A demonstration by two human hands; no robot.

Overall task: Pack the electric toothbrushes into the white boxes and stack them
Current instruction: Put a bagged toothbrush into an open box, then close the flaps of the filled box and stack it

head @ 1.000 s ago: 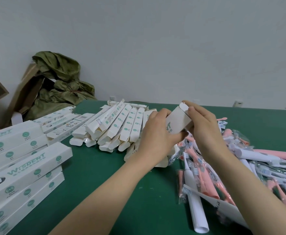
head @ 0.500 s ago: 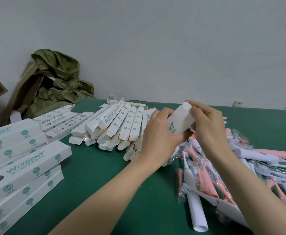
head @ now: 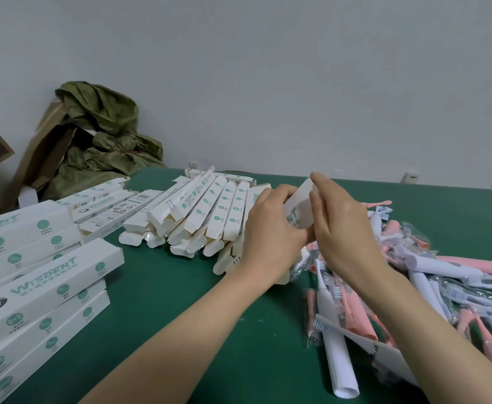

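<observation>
White box (head: pixel 297 211) is up off the green table (head: pixel 166 304), held tilted between both hands as I see it. The left grip (head: pixel 271 228) is clamped around its lower part, and the right grip (head: pixel 340 228) pinches its upper end. Toothbrushes (head: pixel 419 275) lie heaped just right of it, and packed boxes (head: pixel 35 275) are stacked far left.

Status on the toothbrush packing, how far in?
Done: a stack of closed boxes sits at the left. In hand: the left hand grips one white box while the right hand pinches its top end, so it looks mid-closing. Left: a row of open boxes in the middle and a big pile of loose toothbrushes at the right. Probably well short of finished.
</observation>
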